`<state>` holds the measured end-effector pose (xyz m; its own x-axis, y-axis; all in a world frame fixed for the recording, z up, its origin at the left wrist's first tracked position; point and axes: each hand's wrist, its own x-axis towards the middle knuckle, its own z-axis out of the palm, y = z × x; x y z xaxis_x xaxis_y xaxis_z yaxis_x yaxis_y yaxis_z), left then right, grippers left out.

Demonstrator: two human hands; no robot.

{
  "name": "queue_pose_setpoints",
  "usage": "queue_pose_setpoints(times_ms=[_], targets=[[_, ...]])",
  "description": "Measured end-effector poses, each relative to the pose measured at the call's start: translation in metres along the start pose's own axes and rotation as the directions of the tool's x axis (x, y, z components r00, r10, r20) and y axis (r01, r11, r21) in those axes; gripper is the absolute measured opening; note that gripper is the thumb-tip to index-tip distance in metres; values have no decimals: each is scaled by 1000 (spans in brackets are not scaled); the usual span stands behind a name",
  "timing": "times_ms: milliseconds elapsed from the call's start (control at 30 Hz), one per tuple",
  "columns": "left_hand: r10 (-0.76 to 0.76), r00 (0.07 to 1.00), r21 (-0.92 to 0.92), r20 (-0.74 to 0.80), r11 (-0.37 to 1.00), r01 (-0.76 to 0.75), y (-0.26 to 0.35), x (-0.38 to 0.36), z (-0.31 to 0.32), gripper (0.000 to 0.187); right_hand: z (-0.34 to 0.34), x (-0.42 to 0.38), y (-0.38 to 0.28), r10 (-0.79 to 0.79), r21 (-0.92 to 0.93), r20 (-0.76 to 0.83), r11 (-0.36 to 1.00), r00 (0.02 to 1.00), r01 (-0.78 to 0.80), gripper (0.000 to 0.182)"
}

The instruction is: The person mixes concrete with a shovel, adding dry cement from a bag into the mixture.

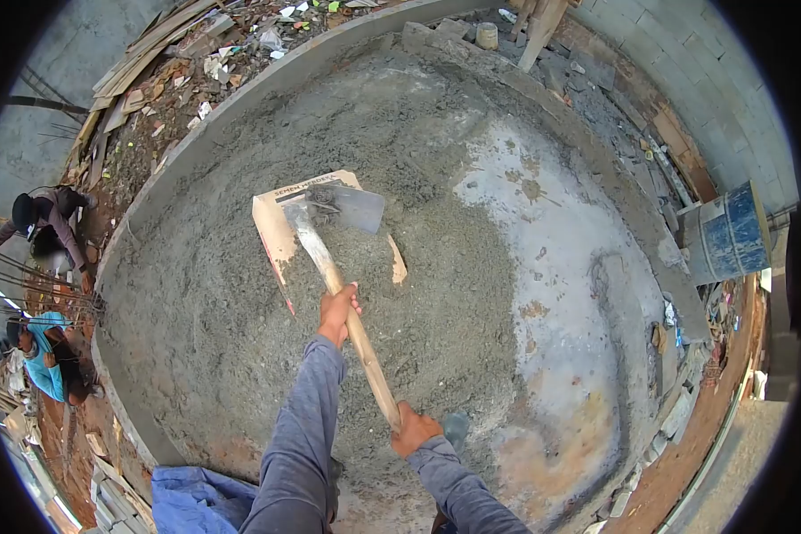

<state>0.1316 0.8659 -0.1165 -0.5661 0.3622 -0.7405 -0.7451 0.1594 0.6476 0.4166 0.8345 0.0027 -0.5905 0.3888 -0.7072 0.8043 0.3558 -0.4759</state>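
Hoe [340,267] lies across the grey mix pile [400,294] near the middle of the round slab [561,267], its blade [358,207] resting on a torn cement bag [276,227]. Left hand [336,313] wraps its fingers around the wooden handle midway. Right hand [413,430] grips the handle's end, toward the slab's near edge. A blue drum [728,236] lies at the right edge.
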Motion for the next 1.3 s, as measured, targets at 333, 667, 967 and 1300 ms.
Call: queue_pose_setpoints(times_ms=[333, 667, 967, 1300], targets=[[-159, 985, -93, -67, 984, 153, -131, -176, -30, 20, 63, -177, 86, 126, -18, 248, 992, 961, -125, 49], [-410, 873, -270, -263, 900, 342, -260, -327, -46, 28, 134, -342, 222, 11, 0, 87, 1000, 996, -11, 58], [65, 997, -319, -32, 945, -72, -14, -300, -41, 20, 99, -159, 107, -160, 232, -42, 959, 986, 165, 28], [592, 802, -83, -80, 798, -597, 160, -233, -13, 21, 32, -1, -31, -345, 312, -212, 863, 914, 398, 31]])
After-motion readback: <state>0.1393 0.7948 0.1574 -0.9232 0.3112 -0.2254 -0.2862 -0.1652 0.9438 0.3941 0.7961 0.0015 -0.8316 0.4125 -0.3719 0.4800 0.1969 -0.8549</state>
